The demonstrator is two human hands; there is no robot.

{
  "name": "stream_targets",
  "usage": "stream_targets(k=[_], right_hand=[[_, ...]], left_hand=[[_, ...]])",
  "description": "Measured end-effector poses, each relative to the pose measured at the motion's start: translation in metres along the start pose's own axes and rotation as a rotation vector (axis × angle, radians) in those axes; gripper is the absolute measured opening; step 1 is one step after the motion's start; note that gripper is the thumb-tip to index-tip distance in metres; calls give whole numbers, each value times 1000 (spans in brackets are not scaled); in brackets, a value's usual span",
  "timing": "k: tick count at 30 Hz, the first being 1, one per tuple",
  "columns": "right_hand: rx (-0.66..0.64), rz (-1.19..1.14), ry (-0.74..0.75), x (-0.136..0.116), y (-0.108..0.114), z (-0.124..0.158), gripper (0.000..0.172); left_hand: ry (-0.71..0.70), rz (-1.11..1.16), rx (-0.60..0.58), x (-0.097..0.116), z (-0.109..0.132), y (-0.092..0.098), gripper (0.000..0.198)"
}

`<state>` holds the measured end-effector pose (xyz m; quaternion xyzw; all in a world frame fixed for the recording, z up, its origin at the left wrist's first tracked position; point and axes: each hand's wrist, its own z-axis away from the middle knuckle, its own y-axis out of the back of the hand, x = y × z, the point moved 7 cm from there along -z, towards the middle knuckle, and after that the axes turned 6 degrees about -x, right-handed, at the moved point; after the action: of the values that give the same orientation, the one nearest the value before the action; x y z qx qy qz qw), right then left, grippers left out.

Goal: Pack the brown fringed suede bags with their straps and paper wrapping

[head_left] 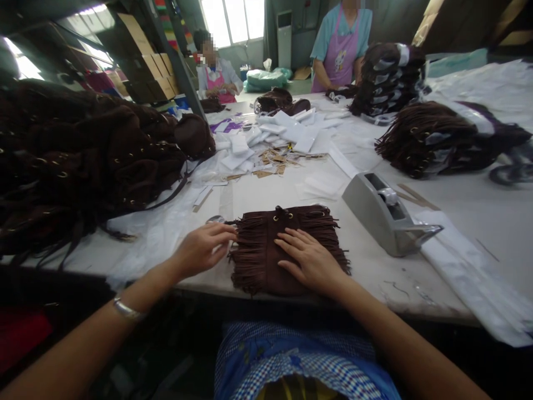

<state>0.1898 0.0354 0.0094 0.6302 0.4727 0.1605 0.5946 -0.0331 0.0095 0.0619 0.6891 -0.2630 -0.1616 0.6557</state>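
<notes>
A dark brown fringed bag [272, 265] lies flat at the table's near edge, with brass eyelets and a drawstring at its top. My right hand [310, 258] rests on its front, palm down, fingers spread. At the left side fringe is my left hand [206, 247], its fingers loosely bent and the thumb apart from them. Nothing shows in its grasp; whether the fingertips touch the strands is unclear. A grey tape dispenser [375, 216] stands to the right of the bag.
Brown bags [95, 150] are heaped at left. Bundled fringed bags [441, 136] and stacked ones [385, 78] sit at right. White paper packets [270, 133] and brown tags [275, 161] litter the middle. Plastic sleeves [478, 278] overhang the front edge. Two co-workers [339, 50] are across the table.
</notes>
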Motion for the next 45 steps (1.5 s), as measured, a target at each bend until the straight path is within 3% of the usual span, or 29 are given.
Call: stream_targets(k=[2,4,6,8,10,12,14,16,19,21,23,25,28,31,34,36,38,39,41,45], right_hand=[[0,3,4,-1,0,0,48],[-1,5,11,-1,1,0,48],[-4,7,13,-1,1,0,48],[-4,9,13,0,0,0,48],[-5,11,14,0,0,0,48],[-5,13,12,0,-1,0,48],[-8,16,6,0,-1,-1,48],[-8,19,-1,-1,-1,-1,48],[-16,19,-3,-2,1,-1,47],[-29,20,3,-2,1,-1,47],[-42,20,12,-2,0,-1,48],[-47,17,15,-1,-1,-1,50],[-43,13,2,0,-1,0,52],[-38,7,-11,-1,0,1,52],[-32,0,-12,-2,0,-1,53],[-22,-4,-8,-2,-1,-2,54],[-16,-14,-3,-1,-1,-1,53],[-16,-20,2,-1,0,2,51],[-26,-34,24,-1,4,9,47],[-30,-106,114,-2,32,22,32]], left_hand=[[-141,117,-84,38,-14,-14,37],[-225,138,-147,51,-21,-32,40],[-205,84,-165,33,-16,-45,38],[-137,20,-185,-2,-2,-49,32],[-50,-28,-199,-33,16,-43,26],[54,-69,-155,-43,28,-27,22],[141,-58,-49,-25,32,-11,21],[151,49,49,17,26,-8,31],[-28,91,-3,89,12,-37,61],[-132,4,34,111,10,-55,62],[-147,-58,70,103,19,-66,62],[-71,-87,72,74,36,-71,61],[116,-140,27,21,74,-67,61],[361,-282,77,-6,101,-51,56],[339,-249,219,25,86,-41,53],[154,-178,313,72,57,-43,50],[-87,-196,332,121,27,-57,50],[-137,-227,337,137,16,-66,51],[-185,-277,353,154,4,-85,54],[-192,-307,435,150,8,-107,54]])
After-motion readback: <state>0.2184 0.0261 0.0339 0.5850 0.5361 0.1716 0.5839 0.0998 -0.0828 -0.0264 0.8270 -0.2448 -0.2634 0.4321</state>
